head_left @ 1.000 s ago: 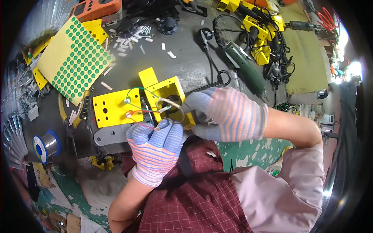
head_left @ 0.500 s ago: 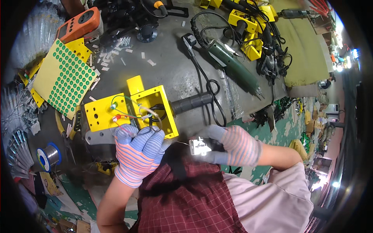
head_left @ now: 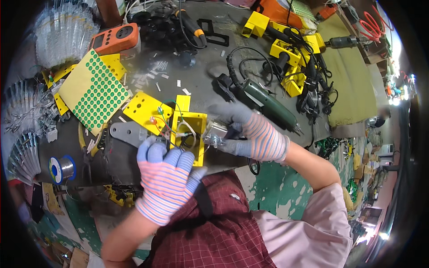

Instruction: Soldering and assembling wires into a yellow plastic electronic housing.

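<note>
the left hand (head_left: 167,176), in a striped knit glove, rests its fingers against the near edge of the yellow box (head_left: 190,134), an open yellow housing that sits on the dark workbench (head_left: 196,80) close to the person's chest; the fingers curl over the box rim, gripping it; thin wires (head_left: 176,129) in green, red and white loop inside the box and run to the flat yellow plate (head_left: 144,109) joined at its left, where a green and a red lamp show; the right hand (head_left: 254,136), gloved the same, is clenched around a small silver metal part (head_left: 215,135) held just beside the right wall of the box, touching or nearly touching it; which, i cannot tell; a grey metal bracket (head_left: 125,133) lies just left of the left hand; farther left lies a yellow sheet of green round stickers (head_left: 96,91), and a solder spool (head_left: 61,169) at the bench edge; a green rotary tool (head_left: 268,105) lies behind the right hand, its black cable curling away; an orange meter (head_left: 115,38) sits at the far left; more yellow housings (head_left: 286,58) and tangled black leads crowd the far right of the bench
</note>
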Tool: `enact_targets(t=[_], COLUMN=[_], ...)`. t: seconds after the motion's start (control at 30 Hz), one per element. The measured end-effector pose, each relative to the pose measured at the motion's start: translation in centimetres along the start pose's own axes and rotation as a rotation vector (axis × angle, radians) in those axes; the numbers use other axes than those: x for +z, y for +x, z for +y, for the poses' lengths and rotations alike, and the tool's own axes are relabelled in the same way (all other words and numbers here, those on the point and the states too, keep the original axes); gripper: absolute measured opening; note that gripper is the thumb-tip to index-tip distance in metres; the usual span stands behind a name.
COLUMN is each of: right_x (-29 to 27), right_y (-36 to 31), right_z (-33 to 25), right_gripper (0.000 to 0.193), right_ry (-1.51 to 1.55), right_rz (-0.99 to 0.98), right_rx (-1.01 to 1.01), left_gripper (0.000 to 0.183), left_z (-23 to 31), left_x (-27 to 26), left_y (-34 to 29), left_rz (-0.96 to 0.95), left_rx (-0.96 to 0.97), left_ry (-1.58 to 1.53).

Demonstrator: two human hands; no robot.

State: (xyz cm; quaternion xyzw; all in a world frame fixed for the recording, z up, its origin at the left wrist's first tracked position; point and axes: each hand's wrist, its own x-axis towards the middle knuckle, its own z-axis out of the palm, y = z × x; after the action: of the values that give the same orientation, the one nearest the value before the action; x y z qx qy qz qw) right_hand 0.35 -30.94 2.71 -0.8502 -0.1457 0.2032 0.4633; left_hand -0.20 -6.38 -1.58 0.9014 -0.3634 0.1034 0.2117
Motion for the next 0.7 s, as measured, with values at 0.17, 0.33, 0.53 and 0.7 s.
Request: enact_targets(t=[0.17, 0.33, 0.53, 0.7], right_x=[1.4, 1.1, 0.4, 0.1], right_y=[0.2, 0.3, 1.9, 2.8], right_z=[0.7, 0.7, 0.4, 0.6], right_gripper=[0.059, 0.045, 0.03, 0.032], right_ry=[0.844, 0.391, 0.03, -0.026], right_rz=[0.103, 0.098, -0.013, -0.047], right_rx=[0.118, 0.176, -0.298, -0.324], left_gripper=[0.039, 0.038, 0.031, 0.027], left_z=[0.3, -3.4, -7.2, -4.2], left_x=[3.2, 3.1, 1.6, 0.1], left_y=[-2.5, -0.7, 2.1, 0.6], left_rz=[0.097, 0.139, -0.059, -0.131], left_rx=[-0.115, 0.21, 0.545, 0.337], left_ry=[-0.004, -0.17, -0.236, -0.141])
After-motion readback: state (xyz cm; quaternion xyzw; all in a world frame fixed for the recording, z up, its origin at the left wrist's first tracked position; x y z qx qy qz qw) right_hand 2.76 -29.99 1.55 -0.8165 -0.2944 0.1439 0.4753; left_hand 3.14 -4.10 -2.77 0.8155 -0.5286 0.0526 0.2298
